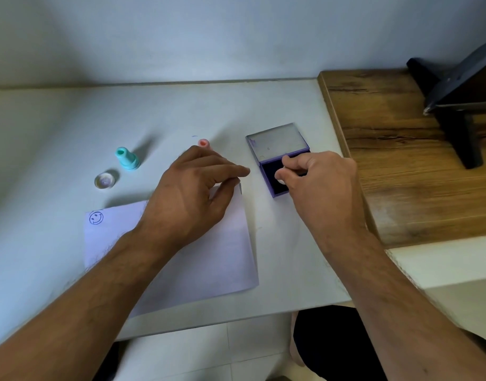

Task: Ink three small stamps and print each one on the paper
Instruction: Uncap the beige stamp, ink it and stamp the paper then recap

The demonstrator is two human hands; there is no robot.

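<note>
A white sheet of paper (217, 257) lies on the white table, with one blue smiley print (96, 217) in its far left corner. My left hand (192, 191) rests on the paper's far edge, fingers spread, holding nothing. My right hand (316, 180) grips a small pale stamp (281, 181) and presses it onto the dark pad of the open purple ink box (277, 158). A teal stamp (127, 158) stands upright at the left. A pink stamp (203, 143) peeks out behind my left hand. A clear round cap (104, 180) lies near the teal stamp.
A wooden board (395, 160) adjoins the white table (57, 127) on the right, carrying a black stand (456, 105). The wall runs along the table's far edge. The table's near edge is below the paper, with floor tiles and a dark-clothed knee (327, 342) beneath.
</note>
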